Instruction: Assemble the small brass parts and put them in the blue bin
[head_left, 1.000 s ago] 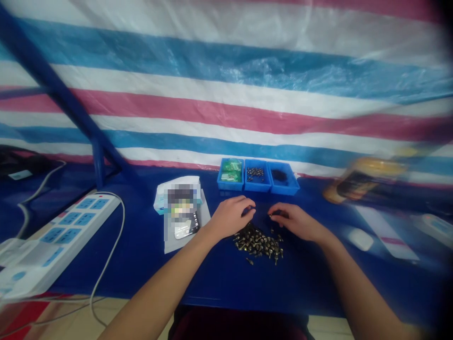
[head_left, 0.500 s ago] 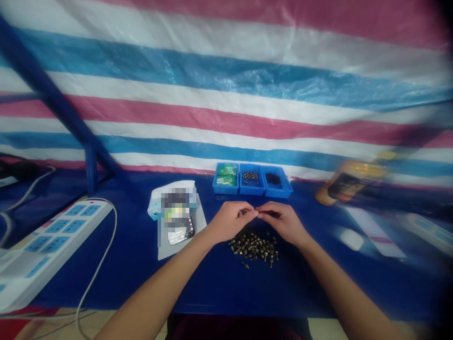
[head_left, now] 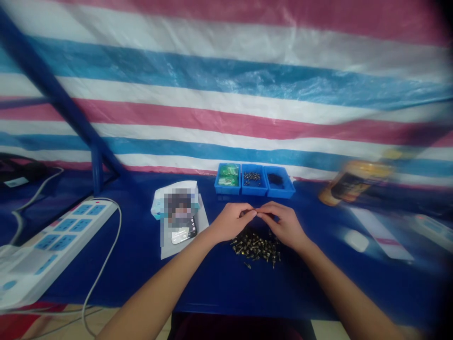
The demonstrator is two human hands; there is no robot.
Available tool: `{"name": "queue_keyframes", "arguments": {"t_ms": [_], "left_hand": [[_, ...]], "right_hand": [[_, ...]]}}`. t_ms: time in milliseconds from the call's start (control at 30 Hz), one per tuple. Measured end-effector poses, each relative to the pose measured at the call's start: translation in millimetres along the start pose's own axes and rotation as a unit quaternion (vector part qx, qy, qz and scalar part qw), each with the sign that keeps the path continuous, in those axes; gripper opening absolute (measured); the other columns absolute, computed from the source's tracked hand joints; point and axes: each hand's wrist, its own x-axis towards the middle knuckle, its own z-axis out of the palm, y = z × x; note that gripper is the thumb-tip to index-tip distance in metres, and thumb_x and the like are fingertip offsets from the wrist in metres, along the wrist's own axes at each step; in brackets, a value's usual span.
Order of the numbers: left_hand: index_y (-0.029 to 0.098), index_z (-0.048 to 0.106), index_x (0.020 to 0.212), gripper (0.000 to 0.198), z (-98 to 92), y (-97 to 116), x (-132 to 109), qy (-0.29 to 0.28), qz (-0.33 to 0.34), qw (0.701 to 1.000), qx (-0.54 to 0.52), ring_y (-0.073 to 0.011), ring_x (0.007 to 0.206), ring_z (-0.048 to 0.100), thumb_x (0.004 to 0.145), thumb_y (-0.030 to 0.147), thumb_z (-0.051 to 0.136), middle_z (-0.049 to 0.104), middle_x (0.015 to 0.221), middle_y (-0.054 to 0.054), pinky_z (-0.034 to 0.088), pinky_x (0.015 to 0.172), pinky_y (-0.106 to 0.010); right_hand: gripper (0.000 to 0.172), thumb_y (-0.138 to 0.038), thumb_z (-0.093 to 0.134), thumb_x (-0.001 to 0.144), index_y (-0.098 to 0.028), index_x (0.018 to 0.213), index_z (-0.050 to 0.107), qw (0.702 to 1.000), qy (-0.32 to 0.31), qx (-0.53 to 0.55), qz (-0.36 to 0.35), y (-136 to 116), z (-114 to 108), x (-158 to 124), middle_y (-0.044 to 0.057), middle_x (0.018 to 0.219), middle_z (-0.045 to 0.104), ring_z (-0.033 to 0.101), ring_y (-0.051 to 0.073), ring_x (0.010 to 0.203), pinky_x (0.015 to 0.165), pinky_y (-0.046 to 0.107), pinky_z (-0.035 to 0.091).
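My left hand (head_left: 236,221) and my right hand (head_left: 283,223) meet fingertip to fingertip above the blue table (head_left: 215,288). Both are closed in a pinch, and whatever lies between the fingertips is too small and hidden to name. Just below them is a loose pile of small brass-coloured screw-like parts (head_left: 256,248), with a single one (head_left: 247,265) apart at its near edge. Behind my hands stand three blue bins in a row: a left bin (head_left: 227,191) with green-and-white packets, a middle bin (head_left: 254,191) with small metal parts, and a right bin (head_left: 281,193) with small black pieces.
On the left lie a white power strip (head_left: 71,236) with a cable, and a phone (head_left: 184,233) on paper beside a white packet (head_left: 159,203). To the right are a tilted jar (head_left: 354,182), a white rounded case (head_left: 356,241) and a white strip (head_left: 384,236). Striped sheeting hangs behind.
The view has shifted slightly, so the table's things sit a little further right. My hands stay joined at the fingertips, with the right fingers slightly rearranged.
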Motion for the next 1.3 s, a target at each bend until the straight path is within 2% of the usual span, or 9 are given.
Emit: {"name": "queue_keyframes", "arguments": {"t_ms": [233, 500, 567, 633, 700, 767, 900, 1067, 1300], "left_hand": [[0.02, 0.068, 0.089, 0.03, 1.8, 0, -1, 0.033, -0.007, 0.999, 0.011, -0.0134, 0.068, 0.056, 0.094, 0.04, 0.047, 0.068, 0.08, 0.0, 0.039, 0.064, -0.026], [0.021, 0.069, 0.09, 0.022, 3.2, -2, -1, 0.036, 0.005, 0.999, 0.028, -0.0139, 0.068, 0.057, 0.092, 0.033, 0.051, 0.069, 0.082, 0.0, 0.042, 0.065, -0.026], [0.021, 0.069, 0.091, 0.022, 3.2, -2, -1, 0.037, 0.007, 0.999, 0.033, -0.0139, 0.068, 0.057, 0.092, 0.033, 0.051, 0.069, 0.081, 0.0, 0.042, 0.064, -0.026], [0.021, 0.069, 0.091, 0.021, 2.9, -1, -2, 0.035, 0.011, 0.999, 0.038, -0.0139, 0.068, 0.057, 0.092, 0.032, 0.051, 0.068, 0.081, 0.0, 0.042, 0.064, -0.026], [0.021, 0.069, 0.091, 0.02, 2.5, -1, -2, 0.034, 0.013, 0.998, 0.042, -0.014, 0.068, 0.057, 0.092, 0.032, 0.052, 0.068, 0.08, 0.0, 0.042, 0.064, -0.026], [0.021, 0.069, 0.091, 0.021, 2.1, -1, -1, 0.033, 0.012, 0.998, 0.043, -0.0143, 0.069, 0.058, 0.092, 0.032, 0.051, 0.069, 0.08, 0.0, 0.042, 0.065, -0.027], [0.021, 0.069, 0.091, 0.023, 2.3, -2, -1, 0.035, 0.004, 0.998, 0.047, -0.0151, 0.071, 0.059, 0.092, 0.033, 0.05, 0.069, 0.082, -0.001, 0.044, 0.066, -0.027], [0.021, 0.069, 0.091, 0.022, 4.3, -5, -1, 0.041, 0.005, 0.998, 0.05, -0.0151, 0.072, 0.06, 0.091, 0.033, 0.051, 0.069, 0.083, -0.001, 0.044, 0.066, -0.027], [0.022, 0.069, 0.091, 0.02, 2.7, -4, -1, 0.044, 0.015, 0.997, 0.054, -0.0151, 0.073, 0.059, 0.092, 0.033, 0.052, 0.069, 0.084, -0.001, 0.044, 0.066, -0.027]], "right_hand": [[0.045, -0.051, 0.044, 0.095, -0.019, 0.064, 0.051, 0.99, -0.005, -0.012, 0.14, 9, -1, 3, -0.001, 0.058, 0.052, 0.047, 0.014, 0.057, 0.056, 0.026, 0.036], [0.053, -0.061, 0.049, 0.089, -0.02, 0.056, 0.047, 0.963, -0.011, 0.107, 0.249, 24, -2, 5, -0.002, 0.048, 0.045, 0.043, 0.013, 0.048, 0.053, 0.027, 0.036], [0.047, -0.059, 0.052, 0.087, -0.018, 0.065, 0.054, 0.96, 0.011, 0.151, 0.237, 22, -1, 5, -0.001, 0.054, 0.05, 0.045, 0.013, 0.05, 0.054, 0.027, 0.037], [0.038, -0.056, 0.056, 0.087, -0.019, 0.095, 0.061, 0.948, 0.042, 0.228, 0.217, 20, 1, 6, 0.001, 0.072, 0.059, 0.048, 0.012, 0.054, 0.056, 0.027, 0.039], [0.047, -0.054, 0.056, 0.088, -0.024, 0.123, 0.052, 0.936, 0.066, 0.276, 0.206, 20, 0, 8, 0.001, 0.086, 0.061, 0.049, 0.012, 0.055, 0.054, 0.026, 0.04], [0.048, -0.054, 0.055, 0.088, -0.023, 0.125, 0.052, 0.947, 0.063, 0.239, 0.208, 22, -3, 8, 0.0, 0.08, 0.06, 0.047, 0.011, 0.054, 0.051, 0.026, 0.037], [0.036, -0.053, 0.06, 0.086, -0.019, 0.095, 0.067, 0.981, -0.08, 0.044, 0.169, 22, -21, 4, -0.001, 0.068, 0.058, 0.049, 0.013, 0.06, 0.056, 0.026, 0.037], [0.034, -0.05, 0.069, 0.078, -0.021, 0.098, 0.069, 0.946, -0.268, -0.022, 0.181, 21, -37, -6, -0.003, 0.059, 0.059, 0.05, 0.012, 0.052, 0.049, 0.024, 0.032], [0.018, -0.035, 0.059, 0.086, -0.02, 0.088, 0.07, 0.941, -0.293, -0.027, 0.165, 22, -33, -6, 0.0, 0.066, 0.065, 0.056, 0.014, 0.058, 0.053, 0.024, 0.038]]}}
